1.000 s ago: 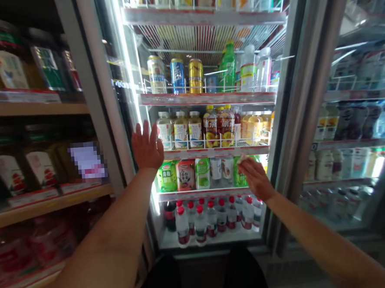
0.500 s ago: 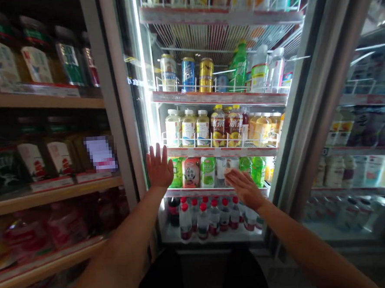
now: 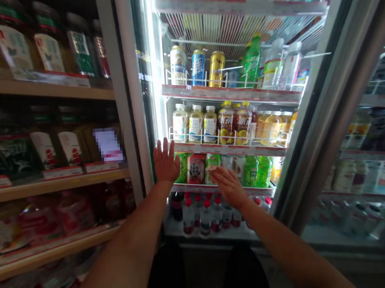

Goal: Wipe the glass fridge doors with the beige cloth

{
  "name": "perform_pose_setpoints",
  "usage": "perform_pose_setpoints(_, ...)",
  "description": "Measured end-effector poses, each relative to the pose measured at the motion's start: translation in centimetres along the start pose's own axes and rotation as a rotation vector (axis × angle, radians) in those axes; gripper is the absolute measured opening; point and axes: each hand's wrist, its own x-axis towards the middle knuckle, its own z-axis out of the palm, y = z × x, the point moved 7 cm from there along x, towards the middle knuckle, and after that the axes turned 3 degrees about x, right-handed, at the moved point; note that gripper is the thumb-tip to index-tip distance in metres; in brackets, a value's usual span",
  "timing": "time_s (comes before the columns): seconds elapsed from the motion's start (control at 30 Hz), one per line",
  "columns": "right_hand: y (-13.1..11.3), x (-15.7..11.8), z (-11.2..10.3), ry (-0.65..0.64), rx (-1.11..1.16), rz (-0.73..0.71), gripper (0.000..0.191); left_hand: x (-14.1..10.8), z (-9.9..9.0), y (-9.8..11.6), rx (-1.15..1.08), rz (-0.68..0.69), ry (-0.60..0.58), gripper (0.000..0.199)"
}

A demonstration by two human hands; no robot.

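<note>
A pale green carton [image 3: 212, 168] sits beside a red one [image 3: 196, 169], under a blue can [image 3: 198, 68] and a gold can [image 3: 216, 68]. Below, clear water bottles [image 3: 205, 219] wear red caps and red labels.

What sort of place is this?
Probably a convenience store: a glass-door drinks cooler full of bottled and canned drinks, and wooden shelves of packaged goods with price strips.

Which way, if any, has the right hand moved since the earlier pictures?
Yes, leftward: against the fridge shelf, the right hand has slid from the green bottles toward the pale green bottle.
</note>
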Motion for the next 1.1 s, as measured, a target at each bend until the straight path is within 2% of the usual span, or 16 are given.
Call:
perform_pose_setpoints(0.17, 0.9, 4.3, -0.2, 0.134, 0.048, 0.139, 0.058, -0.1, -0.1, -0.1, -0.006, 0.001, 0.0, 0.059)
perform_pose_setpoints(0.27, -0.1, 5.8, 1.2, 0.179, 0.097, 0.189, 0.055, -0.2, -0.1, 0.0, 0.001, 0.005, 0.005, 0.059)
perform_pose_setpoints(0.33, -1.9, 6.1, 2.9, 0.145, 0.135, 0.144, 0.053, -0.1, 0.0, 0.0, 0.008, 0.009, 0.01, 0.058)
perform_pose_setpoints(0.43, -4.3, 6.5, 5.4, 0.03, 0.213, 0.071, 0.054, 0.1, 0.1, -0.2, -0.006, 0.005, 0.002, 0.056)
perform_pose_setpoints(0.5, -4.9, 7.3, 6.3, -0.02, 0.269, 0.084, 0.059, 0.2, 0.0, -0.5, -0.029, -0.005, -0.03, 0.057)
perform_pose_setpoints(0.57, -4.8, 8.5, 6.2, 0.007, 0.325, 0.15, 0.065, -0.1, -0.5, -0.3, -0.067, -0.006, -0.058, 0.057)
perform_pose_setpoints(0.63, -4.6, 9.7, 5.6, 0.106, 0.402, 0.253, 0.069, -1.1, -1.3, 0.8, -0.148, 0.035, -0.071, 0.056)
perform_pose_setpoints(0.73, -4.5, 10.7, 5.4, 0.248, 0.571, 0.485, 0.064, -3.3, -2.6, 3.9, -0.381, 0.083, -0.11, 0.053)
perform_pose_setpoints(0.8, -4.9, 10.9, 5.9, 0.275, 0.747, 0.623, 0.056, -4.6, -3.1, 5.4, -0.539, -0.034, -0.107, 0.055)
perform_pose_setpoints(0.87, -5.6, 11.0, 6.2, 0.237, 0.945, 0.662, 0.052, -5.5, -3.1, 6.2, -0.624, -0.222, -0.08, 0.056)
perform_pose_setpoints(0.93, -5.8, 11.0, 5.2, 0.172, 1.03, 0.608, 0.052, -5.7, -2.9, 6.7, -0.653, -0.367, -0.072, 0.062)
perform_pose_setpoints(0.97, -5.4, 10.7, 4.1, 0.142, 0.984, 0.558, 0.053, -5.5, -2.8, 6.7, -0.652, -0.409, -0.074, 0.065)
perform_pose_setpoints(1.03, -3.7, 9.9, 0.9, 0.085, 0.727, 0.425, 0.052, -4.6, -2.8, 6.2, -0.62, -0.427, -0.051, 0.068)
perform_pose_setpoints(1.1, -0.9, 8.5, -2.8, 0.054, 0.342, 0.259, 0.053, -3.2, -3.3, 5.0, -0.521, -0.386, 0.036, 0.065)
